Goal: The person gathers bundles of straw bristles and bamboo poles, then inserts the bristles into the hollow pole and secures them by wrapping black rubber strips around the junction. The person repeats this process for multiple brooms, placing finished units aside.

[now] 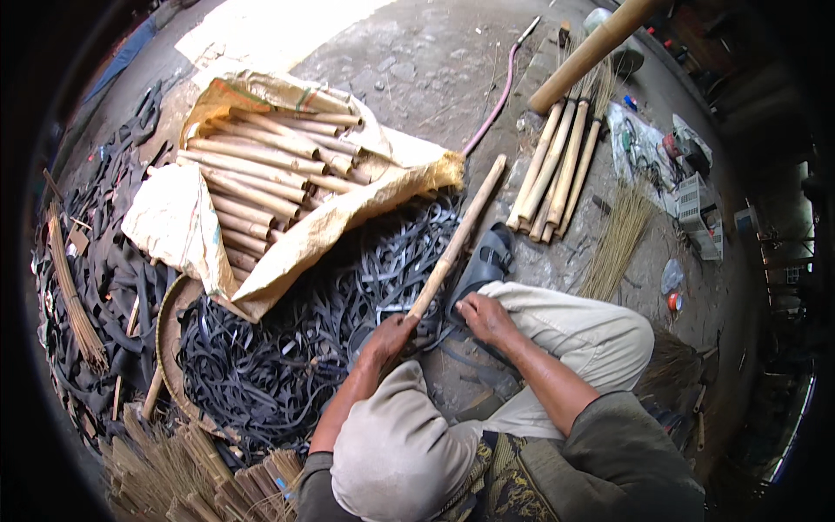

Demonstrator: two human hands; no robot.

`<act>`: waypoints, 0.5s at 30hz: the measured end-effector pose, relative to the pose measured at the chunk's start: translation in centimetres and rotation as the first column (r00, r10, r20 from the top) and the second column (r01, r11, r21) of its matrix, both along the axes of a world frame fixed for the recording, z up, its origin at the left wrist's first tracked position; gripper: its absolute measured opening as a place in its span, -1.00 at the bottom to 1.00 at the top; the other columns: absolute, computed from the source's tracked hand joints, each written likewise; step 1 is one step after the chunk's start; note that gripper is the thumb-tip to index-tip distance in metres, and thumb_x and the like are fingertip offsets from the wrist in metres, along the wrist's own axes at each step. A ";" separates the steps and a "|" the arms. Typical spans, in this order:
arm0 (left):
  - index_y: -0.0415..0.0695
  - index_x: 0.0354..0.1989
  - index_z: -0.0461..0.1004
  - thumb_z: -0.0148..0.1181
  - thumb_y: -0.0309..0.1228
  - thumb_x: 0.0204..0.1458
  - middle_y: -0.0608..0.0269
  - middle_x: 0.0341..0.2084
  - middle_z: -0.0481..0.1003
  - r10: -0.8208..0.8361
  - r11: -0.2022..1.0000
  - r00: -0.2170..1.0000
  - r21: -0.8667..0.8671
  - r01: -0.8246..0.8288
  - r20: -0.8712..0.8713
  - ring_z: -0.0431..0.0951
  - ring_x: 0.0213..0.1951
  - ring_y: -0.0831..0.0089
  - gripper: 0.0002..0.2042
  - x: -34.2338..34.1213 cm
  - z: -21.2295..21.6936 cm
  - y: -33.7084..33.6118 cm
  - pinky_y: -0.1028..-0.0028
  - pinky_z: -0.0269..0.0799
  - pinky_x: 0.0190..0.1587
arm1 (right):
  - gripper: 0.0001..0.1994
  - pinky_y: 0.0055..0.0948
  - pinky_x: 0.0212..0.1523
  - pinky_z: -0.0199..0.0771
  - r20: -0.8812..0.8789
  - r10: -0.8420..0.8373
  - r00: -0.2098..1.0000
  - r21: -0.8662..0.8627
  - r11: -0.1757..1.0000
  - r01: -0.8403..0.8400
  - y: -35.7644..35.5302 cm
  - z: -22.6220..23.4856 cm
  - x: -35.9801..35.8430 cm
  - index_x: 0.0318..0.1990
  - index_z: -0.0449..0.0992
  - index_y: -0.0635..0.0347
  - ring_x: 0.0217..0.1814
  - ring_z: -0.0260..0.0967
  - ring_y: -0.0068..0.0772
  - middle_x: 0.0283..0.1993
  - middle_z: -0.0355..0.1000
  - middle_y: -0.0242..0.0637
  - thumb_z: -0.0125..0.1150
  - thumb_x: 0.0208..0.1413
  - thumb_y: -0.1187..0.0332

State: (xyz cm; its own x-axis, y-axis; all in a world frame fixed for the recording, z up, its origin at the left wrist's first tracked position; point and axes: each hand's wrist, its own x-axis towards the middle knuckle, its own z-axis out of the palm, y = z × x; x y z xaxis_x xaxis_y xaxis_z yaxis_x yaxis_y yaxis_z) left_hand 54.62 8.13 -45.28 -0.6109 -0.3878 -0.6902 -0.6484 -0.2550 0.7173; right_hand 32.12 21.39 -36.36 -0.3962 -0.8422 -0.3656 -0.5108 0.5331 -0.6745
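My left hand (387, 341) is closed round the lower end of a bamboo stick (457, 237), which slants up and away to the right. Close beside it, my right hand (489, 318) is closed at the knee of my bent leg, near the dark sandal (486, 261) on my foot. What its fingers grip is too small to make out; a dark strip seems to run between the two hands. Under and left of the stick lies a large tangle of black rubber strips (261, 365).
An opened woven sack (339, 248) holds several bamboo pieces (252, 165). Bamboo-handled brooms (557, 170) lie at the far right, below a thick bamboo pole (591, 56). Loose broom bristles (619, 239), a grey plastic crate (698, 216), a pink hose (497, 104) and dark rubber scraps (113, 304) surround me.
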 end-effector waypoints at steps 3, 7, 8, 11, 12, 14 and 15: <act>-0.34 -0.08 0.58 0.16 0.08 0.24 0.18 -0.39 0.55 0.009 0.998 1.000 0.058 -0.010 0.018 0.46 -0.33 0.41 -0.42 -0.4 0.4 0.1 0.29 0.44 -0.24 | -0.75 -0.12 -0.09 0.53 -0.029 -0.021 0.999 -0.029 0.999 0.020 -0.2 1.5 1.0 -0.12 0.55 0.25 -0.13 0.56 0.10 -0.23 0.57 0.04 0.15 0.32 0.22; -0.27 -0.02 0.59 0.20 0.08 0.19 -0.13 -0.31 0.63 -0.030 0.985 0.992 -0.165 0.051 0.123 0.64 -0.23 0.09 -0.44 1.4 5.2 -2.6 0.17 0.48 -0.14 | -0.71 -0.10 -0.05 0.52 -0.010 -0.001 1.000 0.068 0.998 0.001 0.0 2.8 0.1 -0.07 0.57 0.25 -0.10 0.55 0.10 -0.20 0.57 0.05 0.14 0.33 0.18; -0.25 -0.03 0.59 0.20 0.09 0.18 -0.15 -0.28 0.63 -0.045 0.963 0.989 -0.257 0.081 0.141 0.65 -0.19 0.04 -0.45 2.4 7.3 -3.7 0.15 0.48 -0.12 | -0.71 -0.08 -0.02 0.51 -0.030 -0.001 1.000 -0.008 1.000 0.001 0.0 3.0 -0.6 -0.08 0.56 0.24 -0.05 0.54 0.10 -0.15 0.56 0.03 0.14 0.33 0.18; -0.18 -0.02 0.57 0.21 0.08 0.17 -0.21 -0.22 0.62 -0.091 0.868 0.946 -0.440 0.229 0.312 0.64 -0.10 -0.09 -0.49 5.5 15.3 -6.9 0.10 0.49 -0.06 | -0.73 -0.09 0.06 0.49 -0.077 -0.037 0.996 -0.190 0.981 0.021 -0.2 3.9 -3.3 -0.01 0.51 0.22 0.07 0.47 0.10 -0.03 0.46 -0.01 0.21 0.29 0.24; -0.15 -0.02 0.57 0.22 0.06 0.17 -0.16 -0.21 0.63 -0.074 0.824 0.931 -0.504 0.258 0.357 0.64 -0.09 -0.10 -0.51 6.7 18.3 -7.7 0.09 0.50 -0.05 | -0.68 -0.09 0.06 0.49 -0.140 -0.091 0.986 -0.247 0.967 0.055 -0.6 4.4 -4.2 0.06 0.46 0.24 0.07 0.47 0.12 -0.02 0.43 0.02 0.27 0.24 0.30; -0.11 -0.04 0.58 0.29 0.00 0.09 -0.08 -0.23 0.62 -0.077 0.612 0.916 -0.707 0.355 0.394 0.63 -0.12 -0.09 -0.55 9.0 24.2 -9.0 0.04 0.50 -0.07 | -0.53 -0.05 0.14 0.44 -0.359 -0.123 0.925 -0.338 0.941 -0.006 -1.3 5.9 -6.7 0.17 0.37 0.26 0.16 0.39 0.16 0.08 0.37 0.06 0.35 0.17 0.30; -0.10 -0.06 0.58 0.33 -0.03 0.05 -0.01 -0.23 0.61 -0.034 0.517 0.910 -0.772 0.371 0.414 0.63 -0.16 -0.06 -0.57 10.1 27.0 -9.2 0.05 0.50 -0.09 | -0.43 -0.02 0.22 0.37 -0.411 -0.168 0.896 -0.359 0.933 0.010 -1.8 6.7 -7.7 0.23 0.31 0.26 0.21 0.34 0.20 0.13 0.33 0.08 0.39 0.12 0.28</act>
State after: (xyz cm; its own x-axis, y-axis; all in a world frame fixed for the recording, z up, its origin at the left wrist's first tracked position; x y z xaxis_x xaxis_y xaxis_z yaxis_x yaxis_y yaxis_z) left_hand 64.68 -1.10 -18.25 -0.5702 -0.7698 -0.2868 -0.8187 0.5041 0.2749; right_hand 24.40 19.59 -29.69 -0.5258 -0.8356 0.1594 -0.7518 0.3688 -0.5466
